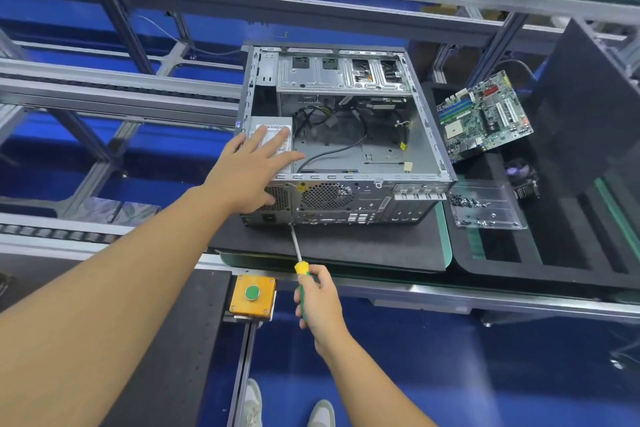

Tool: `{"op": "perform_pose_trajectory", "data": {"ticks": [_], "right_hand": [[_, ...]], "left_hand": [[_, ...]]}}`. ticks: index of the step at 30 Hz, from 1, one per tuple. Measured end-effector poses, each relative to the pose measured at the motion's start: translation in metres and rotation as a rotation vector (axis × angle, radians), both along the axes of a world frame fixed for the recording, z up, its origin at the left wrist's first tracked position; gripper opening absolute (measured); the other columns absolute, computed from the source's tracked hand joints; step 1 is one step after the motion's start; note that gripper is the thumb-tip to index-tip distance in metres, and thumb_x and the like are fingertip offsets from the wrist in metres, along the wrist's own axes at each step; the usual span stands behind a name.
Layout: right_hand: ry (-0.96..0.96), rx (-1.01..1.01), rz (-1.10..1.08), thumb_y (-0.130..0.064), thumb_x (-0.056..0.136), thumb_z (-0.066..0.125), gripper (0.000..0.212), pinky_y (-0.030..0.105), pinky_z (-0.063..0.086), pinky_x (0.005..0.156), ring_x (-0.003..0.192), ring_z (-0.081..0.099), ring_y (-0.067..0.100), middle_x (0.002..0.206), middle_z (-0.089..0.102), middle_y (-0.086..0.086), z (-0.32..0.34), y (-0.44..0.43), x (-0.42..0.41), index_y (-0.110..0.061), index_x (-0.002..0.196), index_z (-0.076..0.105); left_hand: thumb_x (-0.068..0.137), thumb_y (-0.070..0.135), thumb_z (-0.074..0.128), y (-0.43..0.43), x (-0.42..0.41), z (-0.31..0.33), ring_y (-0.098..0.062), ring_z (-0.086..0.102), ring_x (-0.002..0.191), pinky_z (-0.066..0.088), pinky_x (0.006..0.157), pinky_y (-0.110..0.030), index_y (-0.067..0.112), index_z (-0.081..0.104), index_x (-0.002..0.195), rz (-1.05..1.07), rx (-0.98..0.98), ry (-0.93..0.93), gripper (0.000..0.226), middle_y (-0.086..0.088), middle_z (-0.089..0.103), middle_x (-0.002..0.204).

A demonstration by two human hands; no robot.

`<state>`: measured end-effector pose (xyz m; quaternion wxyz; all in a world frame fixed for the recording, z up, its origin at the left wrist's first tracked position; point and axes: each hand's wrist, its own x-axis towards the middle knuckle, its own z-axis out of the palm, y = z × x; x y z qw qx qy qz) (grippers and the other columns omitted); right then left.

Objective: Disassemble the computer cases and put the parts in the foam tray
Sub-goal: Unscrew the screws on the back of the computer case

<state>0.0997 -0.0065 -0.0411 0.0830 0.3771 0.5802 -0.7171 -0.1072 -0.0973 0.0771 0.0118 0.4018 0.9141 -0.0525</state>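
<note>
Starting at the left, the left hand (252, 170) is seen spread flat, fingers straight and apart, laid on top of the grey power supply (277, 133) in the near-left corner of the computer case (367, 196), with the thumb dropped onto the vent grille of the rear panel. Nothing is gripped there; the unit is only pressed from above. Below it, a yellow button box (252, 295) is fixed to the bench edge. Just right of that, the screwdriver (300, 263) is clasped in the right hand (317, 302), fingers curled round the green and yellow handle, and its tip is set against the bottom edge of the rear panel. The case is lying open on its side on a black mat (346, 248), loose cables showing inside. Further right, a motherboard (485, 116) is propped tilted in the foam tray (554, 274), with a clear dish of screws (485, 206) resting nearer on that tray.
</note>
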Motion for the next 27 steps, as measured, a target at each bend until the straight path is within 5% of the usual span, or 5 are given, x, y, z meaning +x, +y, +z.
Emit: {"op": "perform_pose_trajectory", "data": {"ticks": [12,21,27], "right_hand": [[-0.025,-0.068,-0.032,-0.026,0.103,0.046,0.014,0.024,0.031,0.044,0.048,0.042,0.01,0.065,0.055,-0.002,-0.004,-0.003,-0.003,-0.029,0.111,0.057],[0.045,-0.942,-0.36,-0.026,0.091,0.059,0.02,0.02,0.025,0.034,0.047,0.037,0.011,0.069,0.05,0.004,-0.016,-0.025,-0.003,-0.009,0.101,0.064],[0.094,-1.1,-0.319,-0.025,0.094,0.056,0.02,0.018,0.023,0.031,0.04,0.036,0.01,0.065,0.044,0.002,-0.029,-0.017,-0.001,-0.007,0.092,0.062]], "left_hand": [[0.08,0.044,0.078,0.0,0.001,0.002,-0.026,-0.004,0.154,0.003,0.122,-0.048,0.049,0.011,0.152,0.008,0.003,-0.003,0.099,0.008,-0.011,0.166],[0.08,0.042,0.079,0.0,0.001,0.0,-0.026,-0.004,0.154,0.002,0.122,-0.048,0.049,0.012,0.152,0.008,0.021,-0.01,0.098,0.008,-0.01,0.166],[0.08,0.042,0.079,0.0,0.001,-0.003,-0.026,-0.003,0.154,0.002,0.122,-0.048,0.05,0.012,0.151,0.003,0.031,0.005,0.099,0.007,-0.008,0.167]]}}
